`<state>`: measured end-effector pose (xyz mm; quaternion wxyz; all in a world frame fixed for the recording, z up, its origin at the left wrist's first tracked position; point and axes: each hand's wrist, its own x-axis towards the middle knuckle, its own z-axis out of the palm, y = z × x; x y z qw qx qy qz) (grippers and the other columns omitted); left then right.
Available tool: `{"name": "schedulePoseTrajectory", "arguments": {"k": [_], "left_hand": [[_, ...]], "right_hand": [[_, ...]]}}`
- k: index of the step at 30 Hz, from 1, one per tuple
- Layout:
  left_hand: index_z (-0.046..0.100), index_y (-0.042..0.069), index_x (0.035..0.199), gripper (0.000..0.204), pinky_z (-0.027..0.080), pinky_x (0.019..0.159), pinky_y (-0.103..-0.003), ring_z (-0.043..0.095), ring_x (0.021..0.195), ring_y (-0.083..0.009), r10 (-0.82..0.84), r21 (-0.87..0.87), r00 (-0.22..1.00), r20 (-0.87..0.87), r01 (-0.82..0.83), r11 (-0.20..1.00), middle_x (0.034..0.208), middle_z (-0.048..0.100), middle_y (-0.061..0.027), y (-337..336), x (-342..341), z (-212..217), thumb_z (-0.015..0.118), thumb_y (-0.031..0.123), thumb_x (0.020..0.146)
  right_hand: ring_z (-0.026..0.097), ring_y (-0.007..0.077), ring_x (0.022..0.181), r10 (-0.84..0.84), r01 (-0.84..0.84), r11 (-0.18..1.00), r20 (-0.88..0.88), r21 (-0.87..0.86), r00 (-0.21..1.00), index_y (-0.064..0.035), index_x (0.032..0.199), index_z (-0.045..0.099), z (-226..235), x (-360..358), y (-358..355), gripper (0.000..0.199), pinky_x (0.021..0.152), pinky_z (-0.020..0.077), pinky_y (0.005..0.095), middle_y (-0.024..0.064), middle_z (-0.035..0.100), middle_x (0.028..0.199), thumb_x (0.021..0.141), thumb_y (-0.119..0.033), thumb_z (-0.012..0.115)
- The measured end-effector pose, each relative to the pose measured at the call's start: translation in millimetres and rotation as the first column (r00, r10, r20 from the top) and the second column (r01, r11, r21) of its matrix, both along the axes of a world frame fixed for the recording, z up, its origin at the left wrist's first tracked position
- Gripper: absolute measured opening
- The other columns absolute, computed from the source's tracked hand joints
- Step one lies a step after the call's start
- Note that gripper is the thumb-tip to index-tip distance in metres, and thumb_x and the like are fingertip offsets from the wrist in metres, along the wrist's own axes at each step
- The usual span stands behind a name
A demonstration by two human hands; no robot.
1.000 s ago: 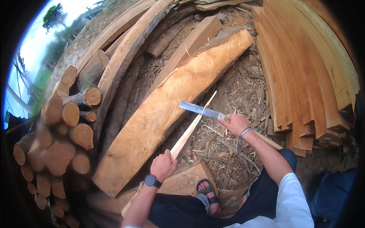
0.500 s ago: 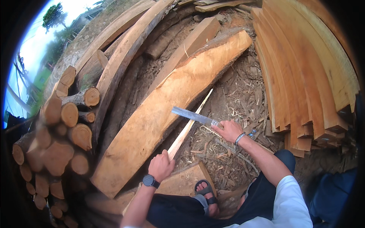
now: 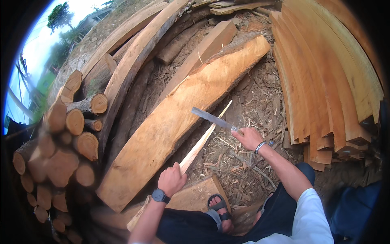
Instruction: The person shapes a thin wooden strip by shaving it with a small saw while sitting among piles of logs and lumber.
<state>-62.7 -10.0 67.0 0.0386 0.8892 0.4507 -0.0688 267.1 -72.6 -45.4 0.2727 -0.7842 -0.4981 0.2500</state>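
My left hand [image 3: 171, 179] is closed round the near end of a long pale wooden stick [image 3: 196, 149], which tapers to a point away from me. In my right hand [image 3: 248, 138] is the handle of a handsaw [image 3: 213, 119]. Its toothed metal blade crosses over the stick nearer the pointed end, with the tip reaching left above a thick sawn slab [image 3: 162, 122]. Whether the blade touches the stick I cannot tell. Fingers of the right hand hide most of the saw's handle.
Cut logs [image 3: 86, 145] are stacked at the left. Long sawn boards [image 3: 321, 81] lie piled on the right. A squared beam [image 3: 199, 61] rests behind the slab. Wood chips [image 3: 227, 156] cover the ground, and my sandalled foot [image 3: 219, 207] is beside a wooden block [image 3: 195, 191].
My right hand and the handsaw have shifted right and slightly toward the stick's pointed end. The stick's tip has swung a little right and down, while my left hand has stayed almost in place.
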Motion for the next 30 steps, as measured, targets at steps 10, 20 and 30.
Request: {"name": "schedulePoseTrajectory", "arguments": {"k": [10,20,30], "left_hand": [[0.055,-0.006,0.083,0.030,0.051,0.073,-0.053,0.063,0.077,-0.0483,0.023,-0.128,1.000,0.006,-0.022,0.992,0.076,0.063,-0.0323,3.7,0.1,-2.2,0.058,0.023,0.081],[0.055,-0.008,0.078,0.030,0.047,0.073,-0.051,0.061,0.083,-0.0475,0.123,-0.447,0.985,0.122,-0.056,0.893,0.081,0.060,-0.0333,23.3,-14.7,-23.5,0.056,0.022,0.079],[0.054,-0.010,0.080,0.033,0.047,0.074,-0.051,0.061,0.084,-0.0479,0.115,-0.393,0.988,0.104,-0.066,0.917,0.084,0.060,-0.0342,25.5,-15.6,-24.1,0.056,0.023,0.080]], "right_hand": [[0.069,0.0396,0.076,-0.059,0.058,0.997,0.033,0.044,0.998,-0.0018,0.082,0.069,-11.6,2.0,1.2,0.067,0.069,0.0525,0.0515,0.0230,0.068,0.074,0.091,-0.065,0.049],[0.069,0.0395,0.075,0.105,-0.101,0.994,0.114,-0.040,0.988,-0.0027,0.089,0.071,-0.7,-35.7,-8.6,0.068,0.068,0.0545,0.0507,0.0243,0.068,0.075,0.090,-0.067,0.049],[0.069,0.0396,0.077,0.067,-0.065,0.998,0.084,-0.026,0.994,-0.0025,0.085,0.070,-6.6,-26.0,-2.4,0.068,0.071,0.0537,0.0512,0.0226,0.069,0.077,0.090,-0.067,0.049]]}}
